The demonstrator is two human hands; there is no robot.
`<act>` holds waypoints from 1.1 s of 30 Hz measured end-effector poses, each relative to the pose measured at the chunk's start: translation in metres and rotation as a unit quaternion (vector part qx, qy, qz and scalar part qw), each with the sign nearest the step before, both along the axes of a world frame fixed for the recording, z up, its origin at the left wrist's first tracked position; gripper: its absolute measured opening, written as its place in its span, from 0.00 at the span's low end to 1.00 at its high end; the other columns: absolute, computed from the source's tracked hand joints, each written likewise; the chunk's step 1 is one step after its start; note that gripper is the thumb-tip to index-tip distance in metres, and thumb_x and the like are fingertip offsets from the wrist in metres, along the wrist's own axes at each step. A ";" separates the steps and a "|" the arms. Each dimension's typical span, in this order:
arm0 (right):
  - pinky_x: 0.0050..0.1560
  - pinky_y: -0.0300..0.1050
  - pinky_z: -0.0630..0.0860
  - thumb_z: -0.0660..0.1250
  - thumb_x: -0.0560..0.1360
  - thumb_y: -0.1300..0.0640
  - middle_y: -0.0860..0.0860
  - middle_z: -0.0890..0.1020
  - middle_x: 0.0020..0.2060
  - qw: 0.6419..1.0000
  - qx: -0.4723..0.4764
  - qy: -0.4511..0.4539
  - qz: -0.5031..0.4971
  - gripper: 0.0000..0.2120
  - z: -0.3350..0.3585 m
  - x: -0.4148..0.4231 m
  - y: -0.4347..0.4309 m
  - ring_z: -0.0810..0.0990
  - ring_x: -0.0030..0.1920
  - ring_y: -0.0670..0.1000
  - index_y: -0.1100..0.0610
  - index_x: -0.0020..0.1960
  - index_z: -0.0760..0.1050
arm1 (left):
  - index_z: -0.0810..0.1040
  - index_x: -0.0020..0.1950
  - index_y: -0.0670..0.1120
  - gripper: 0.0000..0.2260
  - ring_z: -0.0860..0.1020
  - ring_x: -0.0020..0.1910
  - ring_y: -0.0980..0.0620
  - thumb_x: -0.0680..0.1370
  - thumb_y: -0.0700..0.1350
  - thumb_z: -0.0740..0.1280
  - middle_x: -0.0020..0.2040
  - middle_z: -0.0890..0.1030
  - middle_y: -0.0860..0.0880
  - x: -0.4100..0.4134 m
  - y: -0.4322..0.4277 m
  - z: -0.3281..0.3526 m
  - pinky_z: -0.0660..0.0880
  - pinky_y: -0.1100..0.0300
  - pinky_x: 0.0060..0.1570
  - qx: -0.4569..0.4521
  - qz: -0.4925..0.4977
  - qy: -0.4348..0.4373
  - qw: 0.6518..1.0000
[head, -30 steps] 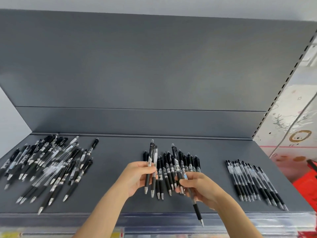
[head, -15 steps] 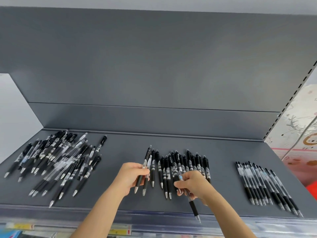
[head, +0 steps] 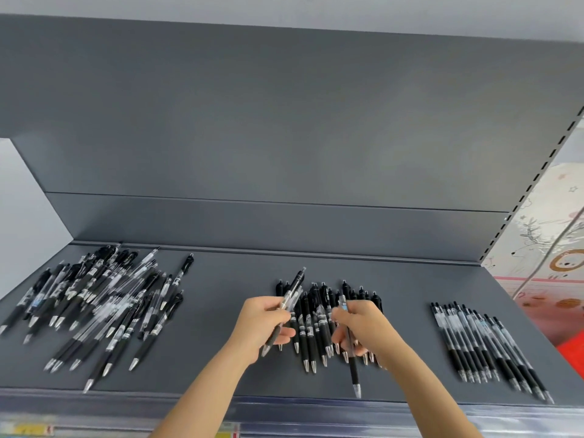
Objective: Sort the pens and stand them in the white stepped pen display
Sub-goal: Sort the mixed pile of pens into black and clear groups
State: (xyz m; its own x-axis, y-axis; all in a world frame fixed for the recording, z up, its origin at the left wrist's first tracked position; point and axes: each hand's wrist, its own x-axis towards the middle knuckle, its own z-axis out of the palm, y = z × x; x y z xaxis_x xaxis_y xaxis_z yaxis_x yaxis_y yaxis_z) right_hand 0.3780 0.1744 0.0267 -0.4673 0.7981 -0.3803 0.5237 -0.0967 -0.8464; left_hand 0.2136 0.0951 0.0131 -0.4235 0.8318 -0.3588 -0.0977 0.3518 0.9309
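Over the grey metal shelf [head: 221, 295], left hand [head: 262, 327] grips a clear-barrelled black pen [head: 292, 290], right hand [head: 363, 327] a slim black pen [head: 354, 371]; compare barrels first.

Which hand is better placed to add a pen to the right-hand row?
Probably the right: the right hand grips a pen and is nearer the neat row; the left hand holds a second pen farther away.

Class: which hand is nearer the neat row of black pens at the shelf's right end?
Right. The right hand lies left of the neat row of black pens; the left hand farther left.
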 end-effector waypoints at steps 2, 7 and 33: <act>0.21 0.35 0.65 0.60 0.79 0.58 0.51 0.78 0.26 0.998 -0.027 0.056 -0.011 0.08 0.004 -0.010 -0.001 0.71 0.21 0.46 0.60 0.46 0.73 | 0.79 0.55 0.45 0.13 0.81 0.29 0.50 0.75 0.32 0.63 0.41 0.79 0.46 0.008 0.005 -0.001 0.78 0.61 0.29 0.013 -0.004 0.032 0.999; 0.22 0.36 0.63 0.61 0.79 0.55 0.51 0.75 0.26 0.997 -0.011 0.067 -0.033 0.11 0.005 -0.034 0.001 0.69 0.23 0.48 0.61 0.42 0.73 | 0.79 0.59 0.50 0.19 0.75 0.26 0.57 0.75 0.31 0.61 0.37 0.79 0.51 0.025 0.012 -0.003 0.71 0.69 0.26 0.048 -0.038 0.226 0.972; 0.28 0.40 0.62 0.61 0.76 0.60 0.52 0.67 0.26 0.988 0.053 -0.146 0.020 0.17 -0.031 -0.020 0.046 0.62 0.25 0.49 0.57 0.32 0.60 | 0.73 0.59 0.38 0.11 0.81 0.35 0.50 0.78 0.31 0.59 0.43 0.80 0.41 0.008 0.007 -0.007 0.80 0.62 0.35 -0.001 0.022 -0.075 0.997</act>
